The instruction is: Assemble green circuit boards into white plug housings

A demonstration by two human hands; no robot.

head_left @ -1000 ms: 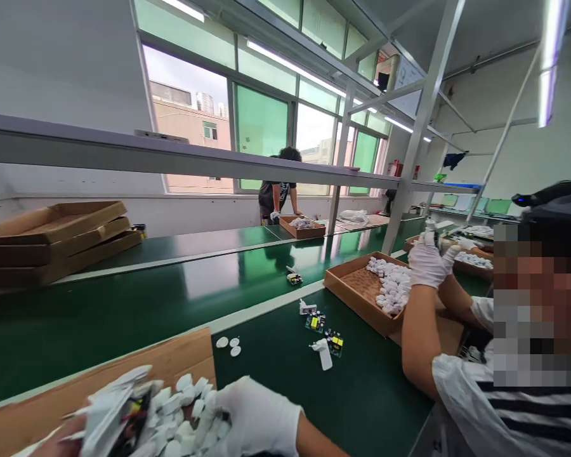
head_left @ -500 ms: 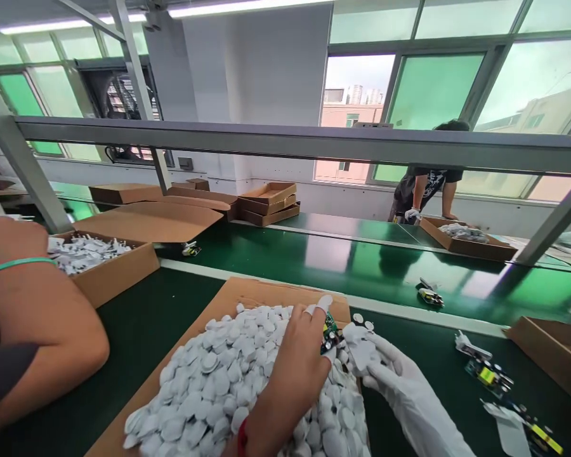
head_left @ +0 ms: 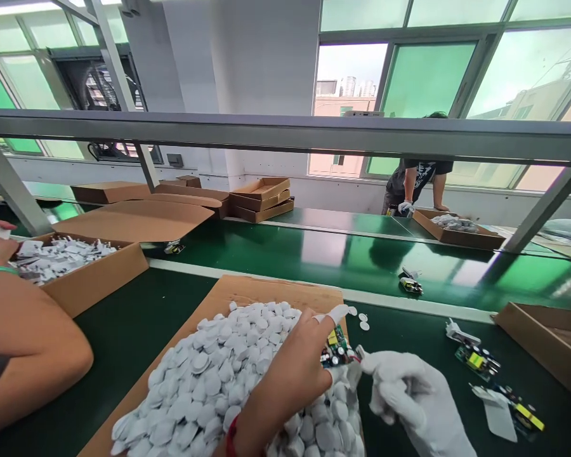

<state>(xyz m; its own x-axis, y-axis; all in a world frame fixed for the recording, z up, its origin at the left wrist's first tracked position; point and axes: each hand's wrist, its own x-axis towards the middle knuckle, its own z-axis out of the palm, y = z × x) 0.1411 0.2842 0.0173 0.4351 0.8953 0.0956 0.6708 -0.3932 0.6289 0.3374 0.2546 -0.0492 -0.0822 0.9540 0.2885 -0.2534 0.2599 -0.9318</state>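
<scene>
My left hand [head_left: 299, 352] wears white finger covers on some fingers and a red band at the wrist. It grips a circuit board [head_left: 335, 346] with yellow and black parts, above a heap of small white discs [head_left: 209, 368] on a cardboard tray [head_left: 266, 289]. A white plastic piece [head_left: 351, 374] shows just under the board, partly hidden. My right hand [head_left: 409, 393], in a white glove, is closed at the board's right end, near a red wire. What its fingertips pinch is too small to make out.
Circuit boards with white casing parts [head_left: 497, 412] lie at the right, beside an open cardboard box [head_left: 547, 330]. Another board [head_left: 410, 282] is on the green belt [head_left: 276, 247]. A co-worker's arm [head_left: 33, 336] reaches over a box of white pieces [head_left: 95, 279]; another person [head_left: 419, 178] leans across the far side.
My right hand has moved off the white plastic piece and its fingers have curled in at the board's end. The board in my left hand shows more of its top. The whole view has shifted slightly.
</scene>
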